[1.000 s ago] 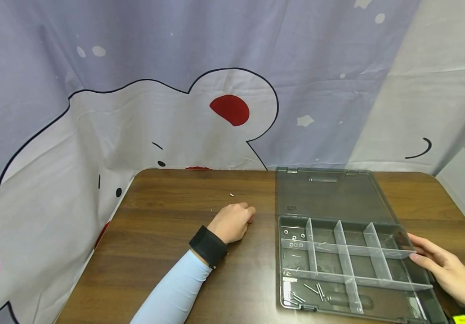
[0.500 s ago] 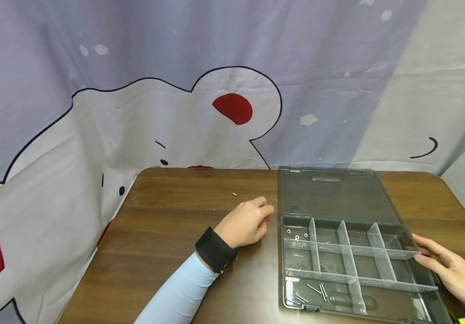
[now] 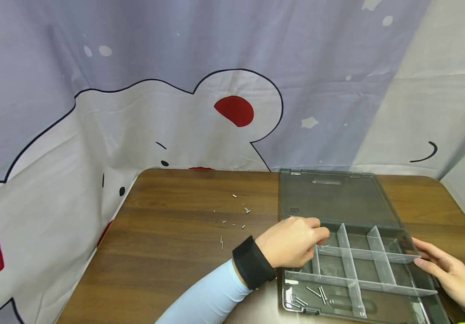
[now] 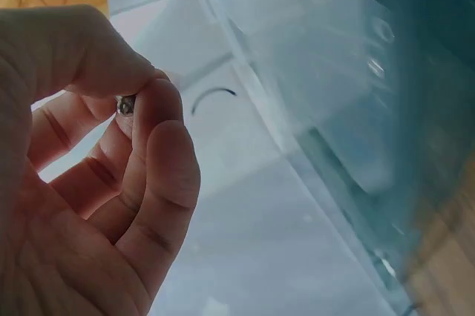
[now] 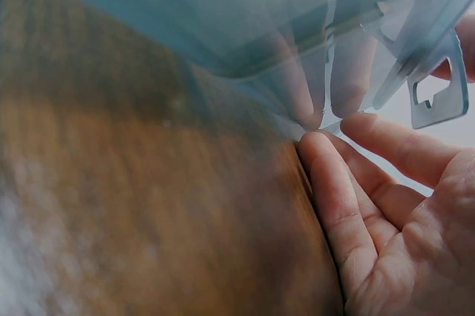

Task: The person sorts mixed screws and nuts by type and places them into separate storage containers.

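A see-through grey compartment box (image 3: 368, 282) lies with its lid (image 3: 337, 202) folded back. My left hand (image 3: 291, 242) is over its back-left compartments, hiding most of them. In the left wrist view, the thumb and index finger pinch a small metal screw (image 4: 125, 105), only its end showing. My right hand (image 3: 453, 274) rests against the right side of the box, thumb and fingertips on the outer wall; the right wrist view shows the fingers (image 5: 334, 205) extended to the clear plastic. Several long screws (image 3: 321, 294) lie in the front-left compartment.
On the wooden table (image 3: 155, 252), left of the box, several small screws (image 3: 247, 210) are scattered, with two thin pins (image 3: 222, 243) nearer the front. A printed curtain (image 3: 135, 121) hangs behind the table's back edge.
My left hand has moved right from the table to over the box's left compartments, uncovering small screws it had hidden. The right hand stays at the box's side.
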`<state>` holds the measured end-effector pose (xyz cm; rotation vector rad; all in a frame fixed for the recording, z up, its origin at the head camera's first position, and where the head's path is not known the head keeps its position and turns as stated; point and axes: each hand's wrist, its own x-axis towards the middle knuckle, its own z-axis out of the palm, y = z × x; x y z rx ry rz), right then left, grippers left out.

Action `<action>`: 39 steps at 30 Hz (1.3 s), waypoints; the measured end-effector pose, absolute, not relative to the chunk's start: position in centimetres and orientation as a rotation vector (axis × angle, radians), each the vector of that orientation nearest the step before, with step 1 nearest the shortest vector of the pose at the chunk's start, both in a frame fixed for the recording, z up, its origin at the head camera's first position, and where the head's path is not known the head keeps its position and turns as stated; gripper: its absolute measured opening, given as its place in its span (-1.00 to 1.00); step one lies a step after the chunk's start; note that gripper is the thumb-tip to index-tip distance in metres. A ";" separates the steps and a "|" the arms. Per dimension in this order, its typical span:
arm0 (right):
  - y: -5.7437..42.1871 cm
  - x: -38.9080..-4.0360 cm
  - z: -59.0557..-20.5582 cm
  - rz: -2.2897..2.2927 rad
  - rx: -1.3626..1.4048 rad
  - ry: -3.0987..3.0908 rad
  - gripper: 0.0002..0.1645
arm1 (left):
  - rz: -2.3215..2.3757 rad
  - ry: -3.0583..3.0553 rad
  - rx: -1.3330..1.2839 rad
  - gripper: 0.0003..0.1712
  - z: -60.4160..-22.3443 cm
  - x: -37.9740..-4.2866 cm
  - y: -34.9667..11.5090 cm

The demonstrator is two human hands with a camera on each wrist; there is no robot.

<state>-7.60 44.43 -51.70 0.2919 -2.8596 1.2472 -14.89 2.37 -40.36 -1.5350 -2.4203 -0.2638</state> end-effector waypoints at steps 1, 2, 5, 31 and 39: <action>44.4 -7.6 -51.7 1.247 0.294 -2.855 -0.30 | -0.245 -2.416 -1.545 -0.76 -40.2 -14.7 2.9; 44.4 -7.6 -51.6 1.246 0.292 -2.855 -0.30 | -0.227 -2.414 -1.556 -0.76 -40.0 -14.5 3.3; 44.3 -7.5 -51.6 1.251 0.281 -2.850 -0.29 | -0.184 -2.419 -1.584 -0.76 -39.6 -14.0 4.5; 44.6 -7.6 -51.7 1.198 0.289 -2.878 -0.35 | -0.187 -2.707 -1.539 0.51 -39.8 -13.2 0.7; 43.2 -7.2 -49.8 1.132 0.178 -2.943 -0.35 | -0.327 -2.659 -1.316 -0.12 -40.4 -16.2 -6.0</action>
